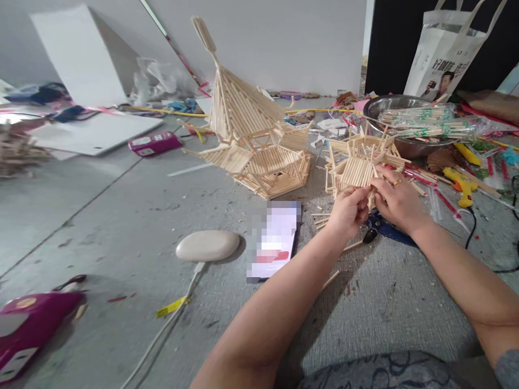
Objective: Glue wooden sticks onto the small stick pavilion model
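In the head view, the person works over a grey concrete floor, with the small stick frame standing right of its middle, well short of the far edge along the wall. The left hand pinches the near edge of the frame's slatted panel between thumb and forefinger. The right hand, a ring on one finger, has its bent fingers against the frame's near right corner; I cannot tell whether they close on it. Below the hands a dark blue tool lies on the floor, with loose sticks nearby. Left of the frame stands a larger stick pavilion with a tall peaked roof, and on its near side lie a phone and a white oval device on a cable. A purple box sits at the floor's near left corner. Toward the far right corner, a metal bowl has bagged sticks across its rim, and a yellow glue gun lies nearer than the bowl.
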A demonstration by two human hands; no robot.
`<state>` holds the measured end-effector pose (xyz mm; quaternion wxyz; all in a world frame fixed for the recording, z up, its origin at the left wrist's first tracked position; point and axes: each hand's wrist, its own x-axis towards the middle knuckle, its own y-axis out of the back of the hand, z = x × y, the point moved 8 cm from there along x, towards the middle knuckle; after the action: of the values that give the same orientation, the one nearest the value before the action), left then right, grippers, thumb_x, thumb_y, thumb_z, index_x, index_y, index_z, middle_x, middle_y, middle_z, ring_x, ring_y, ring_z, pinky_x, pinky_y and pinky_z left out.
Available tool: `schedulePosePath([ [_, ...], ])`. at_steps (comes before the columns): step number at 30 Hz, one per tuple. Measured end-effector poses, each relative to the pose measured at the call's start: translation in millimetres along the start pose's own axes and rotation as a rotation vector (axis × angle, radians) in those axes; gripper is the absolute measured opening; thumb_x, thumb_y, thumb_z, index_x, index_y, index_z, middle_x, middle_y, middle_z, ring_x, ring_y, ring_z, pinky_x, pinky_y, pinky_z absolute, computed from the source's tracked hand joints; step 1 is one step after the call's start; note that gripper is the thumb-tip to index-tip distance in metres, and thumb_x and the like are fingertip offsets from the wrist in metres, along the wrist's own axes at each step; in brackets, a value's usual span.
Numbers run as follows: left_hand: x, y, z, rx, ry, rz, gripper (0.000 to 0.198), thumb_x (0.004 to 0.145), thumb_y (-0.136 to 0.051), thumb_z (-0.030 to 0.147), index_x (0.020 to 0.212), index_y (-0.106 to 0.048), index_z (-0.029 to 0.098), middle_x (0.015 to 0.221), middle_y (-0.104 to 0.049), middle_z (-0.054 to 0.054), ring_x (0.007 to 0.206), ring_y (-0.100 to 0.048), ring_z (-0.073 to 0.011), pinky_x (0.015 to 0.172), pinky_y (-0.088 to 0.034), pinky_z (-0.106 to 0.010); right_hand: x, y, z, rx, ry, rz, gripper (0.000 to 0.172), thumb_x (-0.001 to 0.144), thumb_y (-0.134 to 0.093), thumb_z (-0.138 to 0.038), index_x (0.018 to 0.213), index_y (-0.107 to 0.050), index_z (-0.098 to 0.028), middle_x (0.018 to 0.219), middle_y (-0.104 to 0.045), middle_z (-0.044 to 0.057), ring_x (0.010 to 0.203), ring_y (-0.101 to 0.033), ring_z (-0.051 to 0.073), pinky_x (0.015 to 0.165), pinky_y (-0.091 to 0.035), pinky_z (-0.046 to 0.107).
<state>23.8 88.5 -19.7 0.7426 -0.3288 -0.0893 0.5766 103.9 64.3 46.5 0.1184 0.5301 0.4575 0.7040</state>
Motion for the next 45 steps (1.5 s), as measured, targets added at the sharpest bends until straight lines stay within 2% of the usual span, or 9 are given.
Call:
schedulePosePath([
  [10, 0.8, -2.6, 0.3, 0.028, 0.004, -0.029, 0.031, 0.064, -0.068, 0.027, 0.057, -0.039, 0.018, 0.039, -0.033, 0.011, 0.029, -0.027, -0.0020, 0.031, -0.016, -0.016, 0.1, 0.4, 0.0, 0.018, -0.011, -0.004, 0.029, 0.079, -0.046, -0.016, 0.107, -0.054, -0.019, 0.123, -0.052, 0.012, 0.110, -0.050, 0.027, 0.088, -0.045, 0.042],
  [22, -0.6, -3.1, -2.8, -0.007, 0.039, 0.013, 0.030, 0.068, -0.067, 0.025, 0.060, -0.039, 0.018, 0.039, -0.032, 0.011, 0.030, -0.027, -0.0020, 0.031, -0.016, -0.015, -0.3, 0.7, -0.1, 0.010, 0.013, 0.019, 0.028, 0.079, -0.046, -0.016, 0.106, -0.054, -0.018, 0.121, -0.053, 0.013, 0.108, -0.051, 0.027, 0.089, -0.045, 0.042],
  [32, 1.6, -4.9, -1.5, -0.021, -0.012, -0.056, 0.033, 0.068, -0.069, 0.026, 0.056, -0.039, 0.017, 0.038, -0.031, 0.011, 0.031, -0.025, -0.0015, 0.032, -0.018, -0.014, -1.6, 0.7, -0.2, 0.028, 0.016, 0.026, 0.035, 0.080, -0.044, -0.014, 0.114, -0.050, -0.019, 0.121, -0.053, 0.013, 0.110, -0.049, 0.026, 0.090, -0.044, 0.044],
  [41, 7.3, -3.5, -3.2, 0.013, 0.001, -0.061, 0.038, 0.070, -0.069, 0.030, 0.054, -0.037, 0.017, 0.038, -0.030, 0.011, 0.030, -0.024, -0.0010, 0.031, -0.017, -0.014, -2.1, -0.3, 0.2, 0.027, 0.013, 0.029, 0.033, 0.081, -0.044, -0.015, 0.113, -0.052, -0.017, 0.121, -0.053, 0.013, 0.110, -0.049, 0.026, 0.089, -0.045, 0.042],
  [45, 7.1, -5.1, -4.7, -0.010, 0.024, -0.099, 0.040, 0.070, -0.069, 0.030, 0.053, -0.035, 0.017, 0.038, -0.028, 0.011, 0.030, -0.023, -0.0011, 0.032, -0.017, -0.014, -2.1, -0.7, 0.6, 0.033, -0.003, 0.018, 0.034, 0.081, -0.043, -0.015, 0.113, -0.051, -0.019, 0.122, -0.052, 0.012, 0.111, -0.049, 0.026, 0.088, -0.045, 0.044],
])
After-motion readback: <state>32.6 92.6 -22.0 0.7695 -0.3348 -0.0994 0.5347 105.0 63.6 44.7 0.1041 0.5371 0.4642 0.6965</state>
